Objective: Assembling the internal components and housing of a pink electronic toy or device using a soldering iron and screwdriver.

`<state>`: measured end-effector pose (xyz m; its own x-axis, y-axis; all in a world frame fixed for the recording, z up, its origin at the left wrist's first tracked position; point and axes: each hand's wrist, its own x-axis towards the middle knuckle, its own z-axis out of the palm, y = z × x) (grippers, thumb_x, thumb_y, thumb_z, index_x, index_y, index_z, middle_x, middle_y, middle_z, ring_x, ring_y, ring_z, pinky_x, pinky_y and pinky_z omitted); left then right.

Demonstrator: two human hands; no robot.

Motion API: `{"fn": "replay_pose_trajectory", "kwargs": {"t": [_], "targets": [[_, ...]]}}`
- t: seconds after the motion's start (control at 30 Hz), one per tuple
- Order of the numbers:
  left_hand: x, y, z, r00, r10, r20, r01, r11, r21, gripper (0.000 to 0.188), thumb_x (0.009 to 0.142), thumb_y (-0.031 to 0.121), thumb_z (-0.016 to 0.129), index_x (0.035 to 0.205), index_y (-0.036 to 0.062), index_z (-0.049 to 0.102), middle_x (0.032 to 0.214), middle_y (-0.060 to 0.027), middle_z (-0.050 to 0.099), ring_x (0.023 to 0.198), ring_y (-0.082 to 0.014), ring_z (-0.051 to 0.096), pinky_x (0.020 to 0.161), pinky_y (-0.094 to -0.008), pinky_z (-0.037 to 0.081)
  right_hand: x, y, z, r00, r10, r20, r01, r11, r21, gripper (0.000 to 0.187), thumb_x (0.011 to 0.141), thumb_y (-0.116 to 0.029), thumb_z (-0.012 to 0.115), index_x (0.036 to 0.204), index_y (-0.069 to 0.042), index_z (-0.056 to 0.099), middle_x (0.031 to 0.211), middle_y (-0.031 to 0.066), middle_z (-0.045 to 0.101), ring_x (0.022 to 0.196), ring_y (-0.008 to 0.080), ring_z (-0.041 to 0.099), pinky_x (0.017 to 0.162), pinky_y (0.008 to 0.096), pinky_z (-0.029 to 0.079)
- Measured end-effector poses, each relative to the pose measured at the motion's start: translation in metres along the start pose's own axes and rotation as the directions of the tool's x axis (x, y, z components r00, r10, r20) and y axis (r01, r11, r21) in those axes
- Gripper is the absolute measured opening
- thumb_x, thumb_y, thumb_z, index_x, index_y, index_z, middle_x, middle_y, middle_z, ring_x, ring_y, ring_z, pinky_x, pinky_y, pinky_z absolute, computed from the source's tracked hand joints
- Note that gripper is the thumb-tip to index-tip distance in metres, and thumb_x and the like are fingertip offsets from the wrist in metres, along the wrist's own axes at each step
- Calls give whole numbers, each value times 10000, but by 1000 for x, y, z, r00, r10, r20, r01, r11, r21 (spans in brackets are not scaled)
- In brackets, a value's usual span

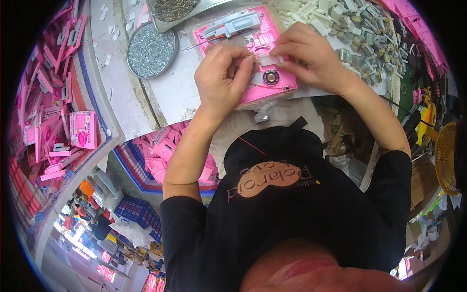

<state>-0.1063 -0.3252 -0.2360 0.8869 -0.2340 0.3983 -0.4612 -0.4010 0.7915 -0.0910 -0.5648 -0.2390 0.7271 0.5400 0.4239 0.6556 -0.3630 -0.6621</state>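
Note:
A pink plastic toy casing [288, 82] lies open on the worktable, its inside facing up. Along its far side sits a grey battery box [234, 25] with thin wires, and a small round black speaker [271, 77] is at the near side. Over the casing's middle, a small whitish plastic piece [268, 60] lies between my hands. My right hand [311, 58] has thumb and fingertips closed at its right end. My left hand [224, 73] is closed in a pinch by its left end; what those fingertips hold is too small to make out.
Left of the casing stand a round tin of small screws [152, 50] and, farther back, a metal tray of tiny parts [171, 9]. Small motors [372, 51] and white plastic pieces [316, 14] are heaped at the right. Pink casings [53, 112] fill a crate at the left.

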Motion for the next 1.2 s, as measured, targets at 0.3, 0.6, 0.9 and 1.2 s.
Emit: {"fn": "replay_pose_trajectory", "kwargs": {"t": [0.3, 0.6, 0.9, 1.2], "targets": [[-4, 3, -5, 992, -91, 90, 89, 996, 24, 75, 842, 24, 762, 893, 35, 708, 744, -28, 601, 563, -105, 476, 520, -255, 382, 14, -21, -1, 965, 243, 101, -227, 963, -147, 168, 776, -134, 748, 907, -71, 664, 947, 76, 614, 913, 284, 541, 832, 406, 472], [-6, 7, -10, 974, -165, 156, 159, 986, 51, 42, 909, 30, 724, 927, 5, 696, 813, -19, 622, 691, -77, 547, 614, -225, 428, -8, -17, -25, 974, 190, -122, -204, 973, -111, 412, 779, -244, 811, 1106, -54, 645, 1047, 133, 645, 1000, 329, 598, 910, 427, 481], [9, 15, -10, 978, -18, 209, -3, 995, 101, 111, 826, 44, 757, 924, 68, 710, 875, -55, 637, 695, -186, 602, 609, -312, 487, -69, -12, -106, 787, 554, -272, -530, 382, -757, 338, 826, -340, 763, 997, -54, 706, 976, 77, 660, 977, 309, 602, 842, 442, 475], [20, 11, -7, 940, 195, 281, -255, 947, 194, 150, 765, 71, 788, 892, 78, 708, 891, -71, 638, 769, -258, 641, 663, -361, 514, -51, -18, -87, 769, 555, -317, -613, 781, -120, 279, 834, -125, 743, 1081, -46, 642, 972, 5, 646, 991, 149, 609, 846, 290, 489]]}}
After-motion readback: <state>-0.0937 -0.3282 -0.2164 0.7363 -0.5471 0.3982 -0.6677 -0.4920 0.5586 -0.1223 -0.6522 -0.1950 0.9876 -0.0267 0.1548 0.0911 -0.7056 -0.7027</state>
